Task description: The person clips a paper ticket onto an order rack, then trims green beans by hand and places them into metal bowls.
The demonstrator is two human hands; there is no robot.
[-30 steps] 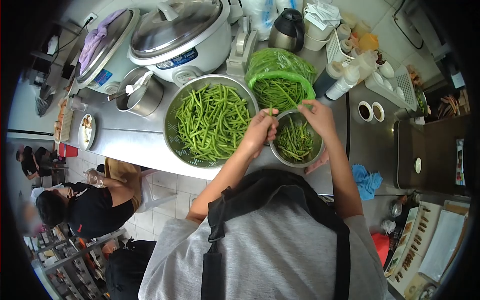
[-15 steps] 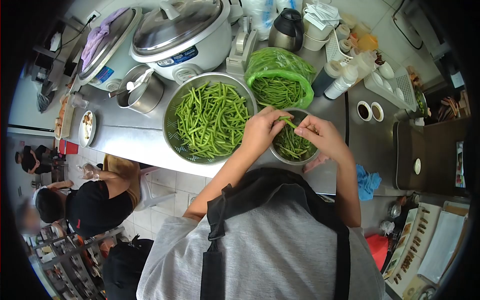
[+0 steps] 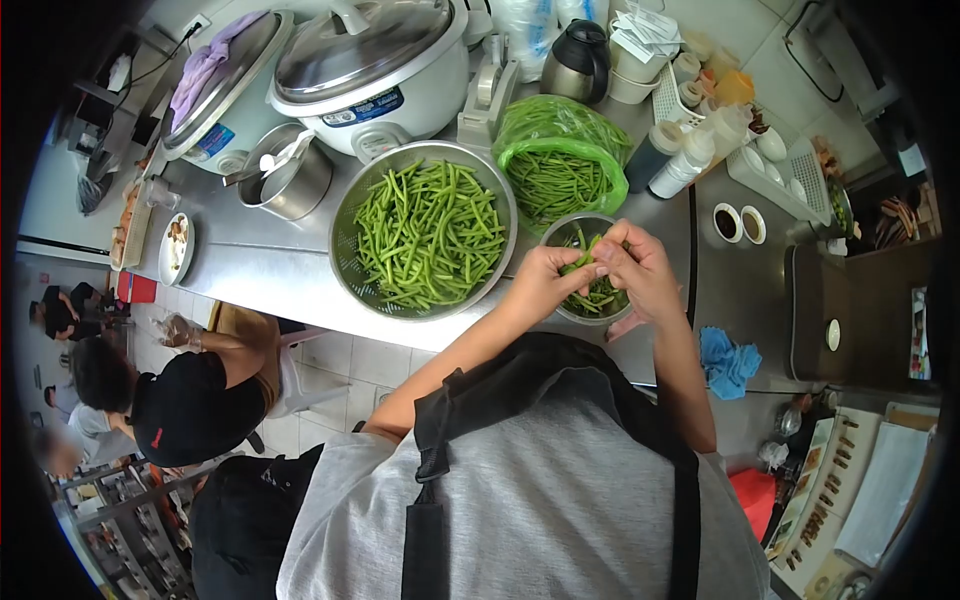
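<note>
My left hand [image 3: 545, 283] and my right hand [image 3: 640, 268] meet over a small metal bowl [image 3: 553, 232], fingertips pinched together around a green bean [image 3: 581, 258]. Both hands are closed on it. Bean pieces lie in the bowl beneath, partly hidden by my fingers. To the left, a large metal colander [image 3: 340, 235] holds a heap of cut green beans [image 3: 430, 235]. Behind the bowl, an open green plastic bag [image 3: 560, 120] is full of long beans.
Two rice cookers [image 3: 370, 75] and a metal pot [image 3: 300, 185] stand at the back left. Sauce bottles [image 3: 685, 165] and a flask [image 3: 575, 60] are behind. A blue cloth [image 3: 729, 362] lies right. Other people [image 3: 205, 410] are at lower left.
Both hands have moved slightly down and closer together over the bowl. The view has shifted slightly. At the left, the seated person's head has moved.
</note>
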